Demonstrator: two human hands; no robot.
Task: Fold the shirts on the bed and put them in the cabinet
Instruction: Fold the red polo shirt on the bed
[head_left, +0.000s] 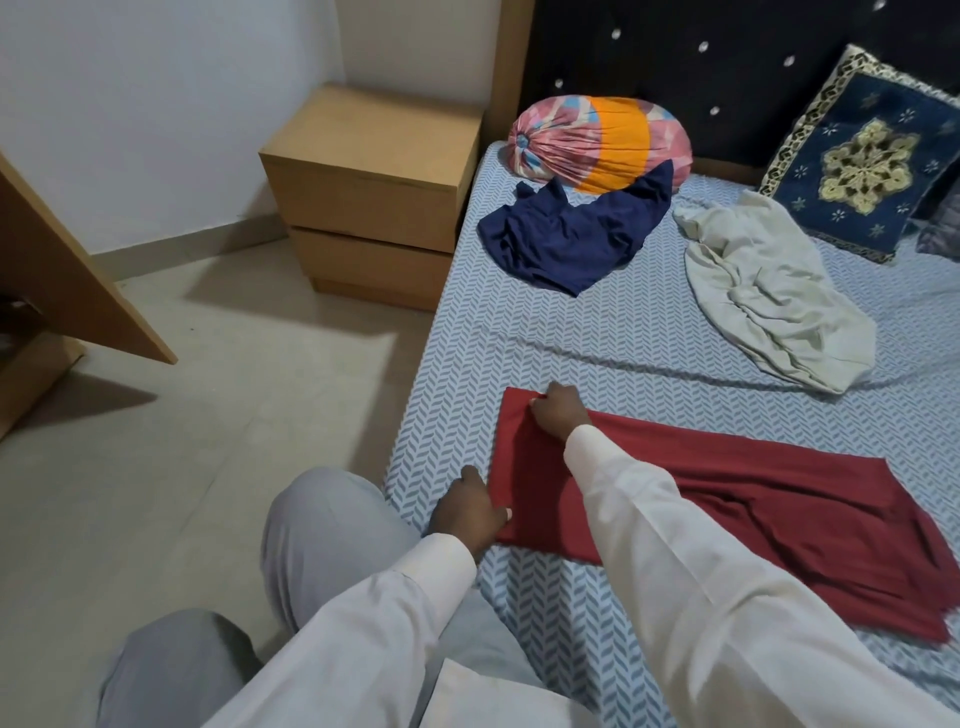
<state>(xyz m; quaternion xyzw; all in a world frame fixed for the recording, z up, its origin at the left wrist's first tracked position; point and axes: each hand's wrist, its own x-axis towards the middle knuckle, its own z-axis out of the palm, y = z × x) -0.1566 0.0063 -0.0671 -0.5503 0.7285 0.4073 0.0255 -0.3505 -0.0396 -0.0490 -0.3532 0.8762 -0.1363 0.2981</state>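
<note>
A dark red shirt (727, 509) lies partly folded into a long strip near the bed's front edge. My left hand (467, 512) pinches its near left corner. My right hand (558, 413) grips its far left corner, fingers curled into the cloth. Farther up the bed a crumpled navy blue shirt (571, 234) lies by the left edge. A pale grey-green shirt (769, 296) lies crumpled to its right. At the left edge of the view stands a wooden cabinet (31, 395) with its door (78, 280) swung open; its inside is hardly visible.
The bed (519, 338) has a blue chevron sheet. A pink and orange bolster (597, 140) and a blue embroidered cushion (857, 150) lean against the dark headboard (701, 67). A wooden two-drawer nightstand (374, 192) stands left of the bed. Tiled floor (208, 415) lies between bed and cabinet.
</note>
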